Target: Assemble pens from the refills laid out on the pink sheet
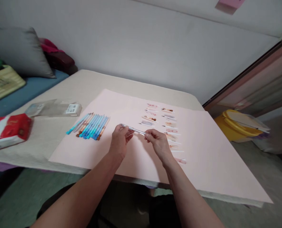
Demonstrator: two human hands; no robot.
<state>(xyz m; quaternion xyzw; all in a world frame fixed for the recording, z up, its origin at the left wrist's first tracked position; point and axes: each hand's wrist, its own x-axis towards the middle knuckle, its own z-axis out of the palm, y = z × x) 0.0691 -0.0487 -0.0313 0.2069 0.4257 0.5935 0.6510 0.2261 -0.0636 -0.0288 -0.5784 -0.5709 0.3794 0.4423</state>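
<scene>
Head view: slim pale rod held between two hands

The left hand (120,139) pinched one end of a slim pale rod (136,130) (pen-like, though its details were too small to make out), and the right hand (158,141) pinched the other between thumb and fingers. The rod seemed to hang just above the middle of a pink sheet (217,152). It looked light, stiff and smooth, perhaps apt to roll if laid down; a fingertip hold near each end seemed right, with no bending force on its thin middle.

Beside the left hand, toward the sheet's left edge, blue and brown pens (95,126) lay in a close row. Two columns of small pieces (171,124) ran toward the far edge, and the right wrist hid part of the nearer one; these looked easy to brush aside. The broadest open room stretched from there to the near right corner. Beyond the left edge, a plastic bag (45,108) and a red packet (9,128) rested on the table (102,77).
</scene>
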